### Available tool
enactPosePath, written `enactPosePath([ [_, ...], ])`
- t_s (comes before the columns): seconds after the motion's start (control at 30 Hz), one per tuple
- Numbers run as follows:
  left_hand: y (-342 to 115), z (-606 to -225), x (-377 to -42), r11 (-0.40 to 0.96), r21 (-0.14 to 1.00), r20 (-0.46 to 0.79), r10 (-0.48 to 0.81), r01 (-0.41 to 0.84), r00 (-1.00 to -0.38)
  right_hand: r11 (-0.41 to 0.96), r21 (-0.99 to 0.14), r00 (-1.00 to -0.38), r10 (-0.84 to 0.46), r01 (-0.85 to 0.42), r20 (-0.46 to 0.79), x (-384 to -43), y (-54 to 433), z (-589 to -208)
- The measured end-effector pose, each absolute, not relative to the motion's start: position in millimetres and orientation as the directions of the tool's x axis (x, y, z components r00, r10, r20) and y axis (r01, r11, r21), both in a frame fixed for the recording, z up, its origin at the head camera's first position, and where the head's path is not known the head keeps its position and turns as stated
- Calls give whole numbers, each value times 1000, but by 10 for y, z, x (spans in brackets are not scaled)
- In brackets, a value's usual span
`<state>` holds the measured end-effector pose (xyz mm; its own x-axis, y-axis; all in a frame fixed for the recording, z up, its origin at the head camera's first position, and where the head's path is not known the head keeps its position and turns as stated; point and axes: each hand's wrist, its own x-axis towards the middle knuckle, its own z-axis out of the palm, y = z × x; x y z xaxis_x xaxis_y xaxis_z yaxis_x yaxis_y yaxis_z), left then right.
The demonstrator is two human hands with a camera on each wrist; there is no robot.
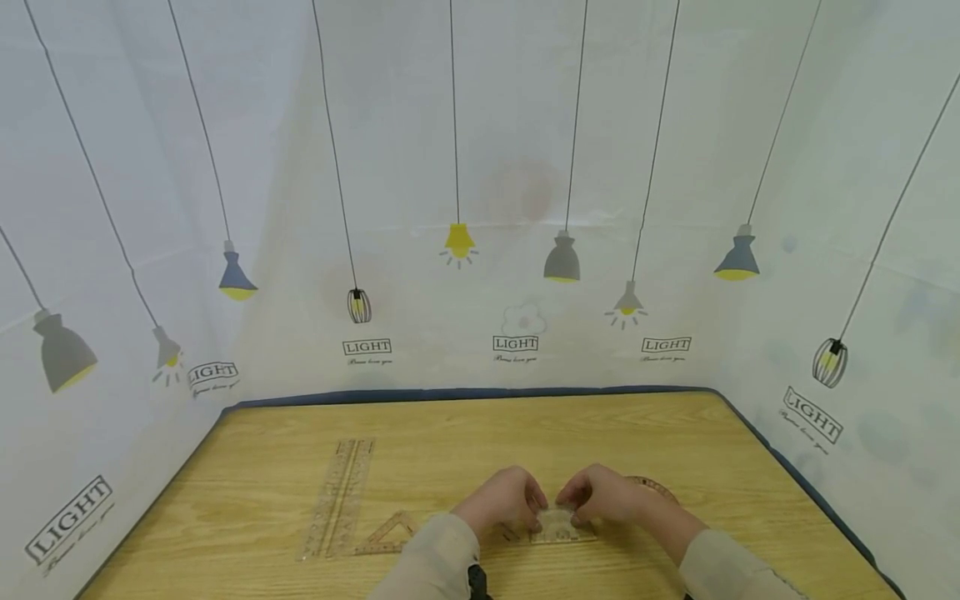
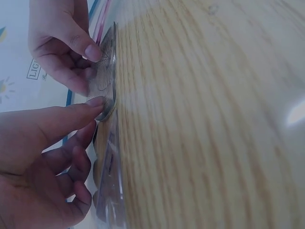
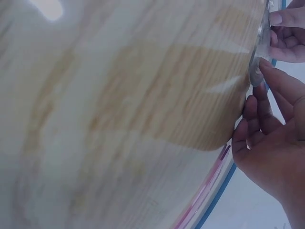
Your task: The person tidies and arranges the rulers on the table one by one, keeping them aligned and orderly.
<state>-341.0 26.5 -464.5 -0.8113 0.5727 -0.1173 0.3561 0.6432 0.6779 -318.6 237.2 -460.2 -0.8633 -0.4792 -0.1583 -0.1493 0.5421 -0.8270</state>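
A small clear plastic piece with dark markings [image 1: 561,527], roughly rectangular, lies low over the wooden table between my hands; its exact kind cannot be told. My left hand [image 1: 507,498] pinches its left end between thumb and fingers. At the other end, my right hand [image 1: 606,495] pinches it the same way. The left wrist view shows the clear piece [image 2: 102,78] nearly edge-on, its near end under the left thumb. A clear set square [image 1: 512,532] lies partly hidden by the left hand. Behind the right hand and forearm, a protractor's curved edge [image 1: 654,486] shows.
Clear straight rulers [image 1: 337,500] lie on the left of the wooden table [image 1: 465,433]. Beside them, another set square [image 1: 390,533] is partly covered by the left sleeve. White curtains printed with lamps [image 1: 517,292] stand round the table's back and sides.
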Motion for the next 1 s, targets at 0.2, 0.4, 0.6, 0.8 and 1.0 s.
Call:
enactPosePath([
  [0.2,267,-4636,-3394,647,678,-118,566,351,-816,555,-819,-879,-452,-146,-150,-3185,2363,-4630],
  [0.4,273,-4628,-3373,653,671,-112,558,352,-822,547,-825,-882,-446,-138,-148,-3172,2361,-4606],
  [0.6,271,-4649,-3371,659,664,-104,549,353,-829,536,-832,-877,-458,-143,-145,-3172,2367,-4622],
  [0.8,267,-4663,-3364,659,669,-109,545,344,-832,545,-822,-874,-467,-166,-134,-3183,2377,-4647],
  [1.0,257,-4634,-3372,613,721,-106,559,323,-822,514,-844,-875,-468,-156,-124,-3169,2424,-4650],
])
